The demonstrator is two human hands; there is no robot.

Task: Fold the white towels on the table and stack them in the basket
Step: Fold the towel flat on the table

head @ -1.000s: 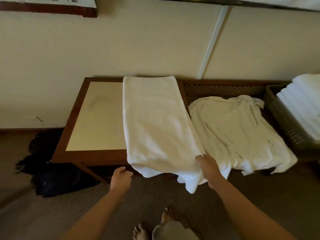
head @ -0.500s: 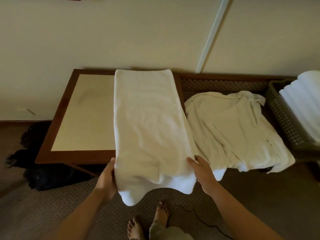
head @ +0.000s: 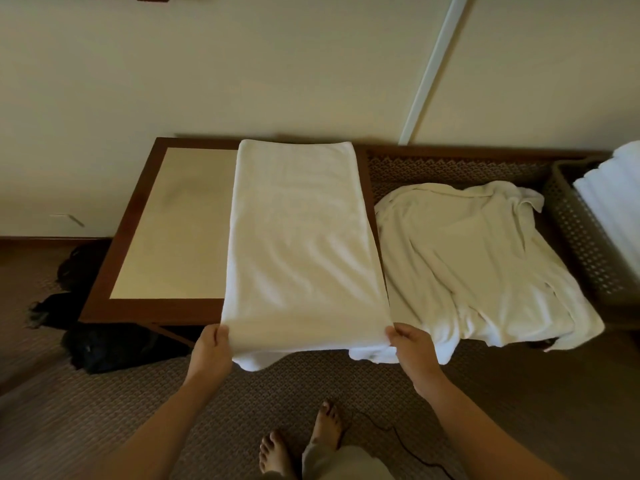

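Observation:
A long white towel [head: 301, 237] lies lengthwise over the right part of the wooden table [head: 166, 230], its near end hanging past the front edge. My left hand [head: 212, 351] grips the near left corner and my right hand [head: 414, 351] grips the near right corner. A second, crumpled white towel [head: 474, 258] is spread out to the right. The brown perforated basket [head: 581, 237] stands at the far right with folded white towels [head: 616, 202] stacked in it.
The table stands against a cream wall. Dark bags [head: 93, 344] lie on the carpet under its left end. My bare feet [head: 301, 441] and a thin black cable [head: 398, 438] are on the patterned carpet below.
My left hand came in from the left and took hold of the towel's near left corner. Both hands have drawn the hanging end up and straightened it.

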